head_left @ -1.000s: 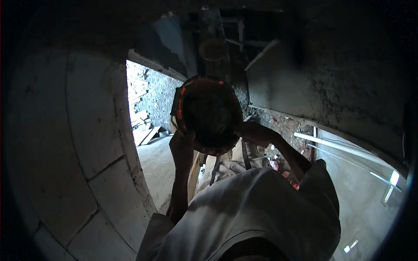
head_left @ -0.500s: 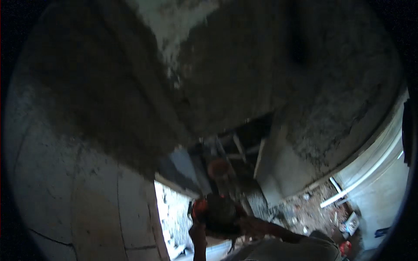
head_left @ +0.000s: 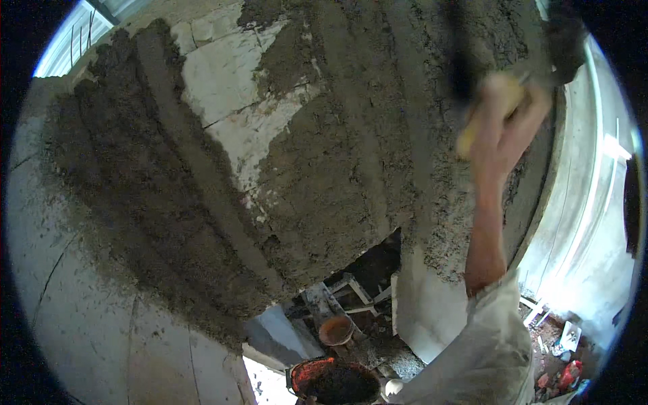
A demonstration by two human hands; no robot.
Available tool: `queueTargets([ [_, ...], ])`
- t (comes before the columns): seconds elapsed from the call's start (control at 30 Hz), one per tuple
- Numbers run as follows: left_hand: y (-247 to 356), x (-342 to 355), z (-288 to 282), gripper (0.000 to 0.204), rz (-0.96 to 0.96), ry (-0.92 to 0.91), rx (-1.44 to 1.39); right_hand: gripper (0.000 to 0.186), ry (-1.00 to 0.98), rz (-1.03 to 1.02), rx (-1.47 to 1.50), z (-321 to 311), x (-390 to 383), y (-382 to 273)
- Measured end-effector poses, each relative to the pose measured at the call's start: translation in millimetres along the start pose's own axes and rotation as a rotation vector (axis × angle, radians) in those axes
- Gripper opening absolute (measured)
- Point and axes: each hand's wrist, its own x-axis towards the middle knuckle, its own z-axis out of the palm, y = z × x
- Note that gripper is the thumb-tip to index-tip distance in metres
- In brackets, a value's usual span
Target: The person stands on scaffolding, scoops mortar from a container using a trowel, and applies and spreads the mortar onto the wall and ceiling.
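Observation:
My right hand (head_left: 501, 125) is raised at the upper right, closed round the yellow handle (head_left: 467, 140) of a trowel. Its blade, blurred by motion, carries a dark lump of mortar (head_left: 565, 44) close to the wall's right edge. Wet grey mortar (head_left: 337, 169) covers much of the wall, with smoother bands running through it and a bare patch of pale blocks (head_left: 223, 77) at the upper middle. At the lower edge is a black bucket (head_left: 294, 381), orange-stained inside, with dark mortar in it. Only a sliver of my left hand (head_left: 310, 399) shows at its near rim.
Below the wall's lower edge are a reddish round basin (head_left: 335, 331) and pale wooden pieces (head_left: 358, 291). A bright opening (head_left: 264, 383) lies left of the bucket. Rubble, a white container (head_left: 570, 335) and a red object (head_left: 570, 373) lie at lower right, near a white pipe (head_left: 595, 135).
My right hand has risen from the bucket to the upper right of the wall with the trowel. The view has shifted and brightened, and the bucket sits lower in it.

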Motion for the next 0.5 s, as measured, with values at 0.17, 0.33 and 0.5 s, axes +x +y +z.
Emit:
queueTargets([
  [0.17,21,12,-8,0.016,-0.145,-0.050,-0.078,0.049,0.213,-0.144,-0.033,80,43,34],
  [0.33,24,27,-7,0.016,-0.136,-0.025,0.008,0.050,0.215,-0.055,-0.368,178,-12,35],
  [0.5,18,14,-10,0.019,-0.101,0.068,0.044,0.026,-1.143,-0.066,0.175,254,-278,-187],
])
